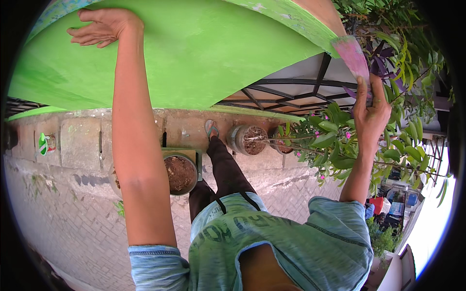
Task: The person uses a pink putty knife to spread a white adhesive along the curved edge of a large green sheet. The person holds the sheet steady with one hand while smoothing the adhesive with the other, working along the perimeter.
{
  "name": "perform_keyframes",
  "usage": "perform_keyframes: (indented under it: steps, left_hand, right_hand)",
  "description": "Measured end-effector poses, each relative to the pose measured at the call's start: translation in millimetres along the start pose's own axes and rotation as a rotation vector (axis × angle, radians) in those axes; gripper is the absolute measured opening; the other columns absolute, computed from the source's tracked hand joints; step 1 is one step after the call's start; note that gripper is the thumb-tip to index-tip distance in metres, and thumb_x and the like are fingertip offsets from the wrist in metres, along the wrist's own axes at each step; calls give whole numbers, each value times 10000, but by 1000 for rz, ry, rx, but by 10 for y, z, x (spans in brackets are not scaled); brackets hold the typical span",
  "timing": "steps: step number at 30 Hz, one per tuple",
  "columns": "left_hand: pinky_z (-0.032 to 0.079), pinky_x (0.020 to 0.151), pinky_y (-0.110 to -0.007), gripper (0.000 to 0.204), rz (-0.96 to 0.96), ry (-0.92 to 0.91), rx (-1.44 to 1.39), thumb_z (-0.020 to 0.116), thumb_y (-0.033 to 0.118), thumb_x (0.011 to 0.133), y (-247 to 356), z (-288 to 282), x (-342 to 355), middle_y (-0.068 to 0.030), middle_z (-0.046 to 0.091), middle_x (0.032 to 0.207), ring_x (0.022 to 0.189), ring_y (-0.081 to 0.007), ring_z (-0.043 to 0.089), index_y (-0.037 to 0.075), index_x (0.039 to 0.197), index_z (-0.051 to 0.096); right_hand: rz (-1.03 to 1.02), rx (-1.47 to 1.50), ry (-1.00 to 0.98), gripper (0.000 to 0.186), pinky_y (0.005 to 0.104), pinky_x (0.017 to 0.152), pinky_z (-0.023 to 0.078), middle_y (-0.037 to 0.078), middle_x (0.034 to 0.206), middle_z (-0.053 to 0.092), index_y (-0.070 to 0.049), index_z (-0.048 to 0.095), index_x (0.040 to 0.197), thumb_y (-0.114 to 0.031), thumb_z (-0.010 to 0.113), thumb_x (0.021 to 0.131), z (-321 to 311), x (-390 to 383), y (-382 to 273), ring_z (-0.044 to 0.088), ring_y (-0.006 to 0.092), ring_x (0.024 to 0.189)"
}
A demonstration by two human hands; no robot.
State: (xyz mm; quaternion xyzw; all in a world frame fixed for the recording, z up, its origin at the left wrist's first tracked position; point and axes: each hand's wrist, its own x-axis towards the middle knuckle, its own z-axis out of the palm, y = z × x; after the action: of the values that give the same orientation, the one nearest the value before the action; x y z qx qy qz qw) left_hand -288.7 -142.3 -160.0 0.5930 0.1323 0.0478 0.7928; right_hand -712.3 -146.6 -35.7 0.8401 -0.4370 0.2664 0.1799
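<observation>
In the upper right, the right hand pinches a flat pink scraper, likely light, stiff, best gripped at its narrow end; upper left, the left hand spreads loosely, empty.

Viewed from my remote station: short-sleeved T-shirt, heathered fabric, green-toned over the chest, blue at the sleeves. Dark block lettering across the front; dark stitching at the cuff. I note a rounded neckline with bluish edging. Two black cords show at the waist. Trousers: dark, slim. Sandal: thin bluish straps. Left hand and right hand: bare.
</observation>
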Motion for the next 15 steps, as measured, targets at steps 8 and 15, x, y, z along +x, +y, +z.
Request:
perform_keyframes:
  steps: [8, 15]
  left_hand:
    - [22, 1272, -511, 799, 15, 10, 26, 239, 644, 1003, 11, -12, 28, -98, 52, 1751, 1616, -251, 24, 181, 1653, 183]
    - [171, 1218, -563, 737, 51, 82, 101, 252, 584, 1043, -150, 70, 179, -162, 173, 1710, 1580, -276, 152, 110, 1607, 273]
  right_hand:
    - [-134, 45, -5, 176, 381, 550, 481, 161, 725, 667, -126, 682, 1153, -173, 692, 983, 204, 92, -125, 590, 360, 557]
    - [-84, -5, -52, 158, 372, 552, 486, 142, 750, 699, -127, 692, 1144, -192, 671, 1002, 35, 136, -132, 649, 291, 572]
